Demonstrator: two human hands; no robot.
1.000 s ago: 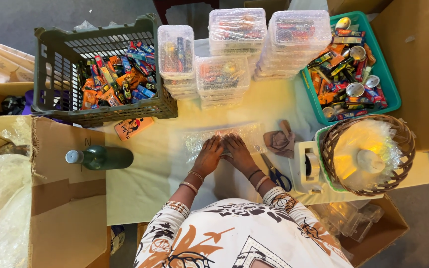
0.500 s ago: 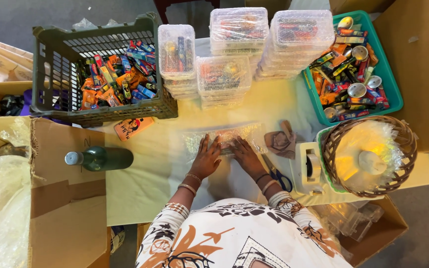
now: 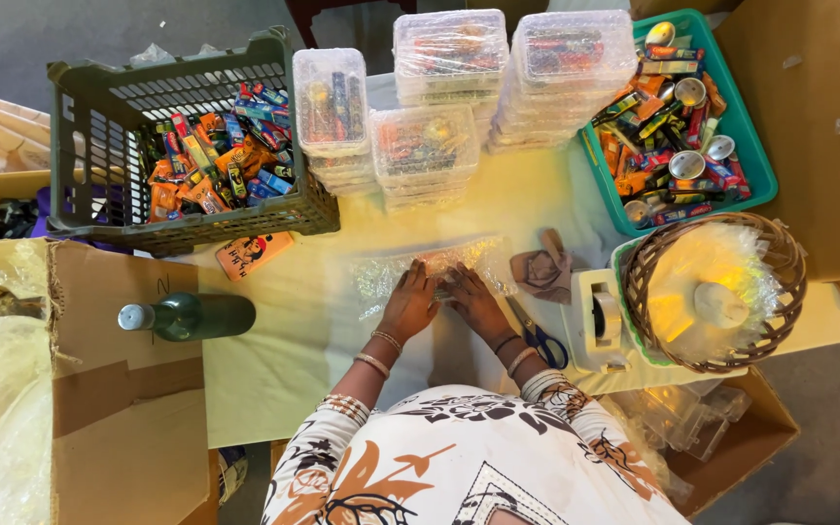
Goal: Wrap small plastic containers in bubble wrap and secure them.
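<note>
Both my hands rest on a clear plastic packet (image 3: 393,268) lying flat on the pale yellow table (image 3: 274,350). My left hand (image 3: 410,303) presses the packet's near middle, fingers spread. My right hand (image 3: 473,299) lies right beside it, fingers pointing up-left onto the plastic. The two hands touch or nearly touch. The packet's contents are too blurred to tell.
A dark crate (image 3: 80,156) of colourful wrapped items stands at the left, stacks of clear lidded boxes (image 3: 430,146) at the back, a teal basket (image 3: 755,170) of small items at the right. Scissors (image 3: 540,337), a tape dispenser (image 3: 600,321), a wicker basket (image 3: 789,282), a green bottle (image 3: 192,316) and cardboard boxes surround the hands.
My hands have shifted slightly on the plastic packet, staying together over its middle. Nothing else has moved.
</note>
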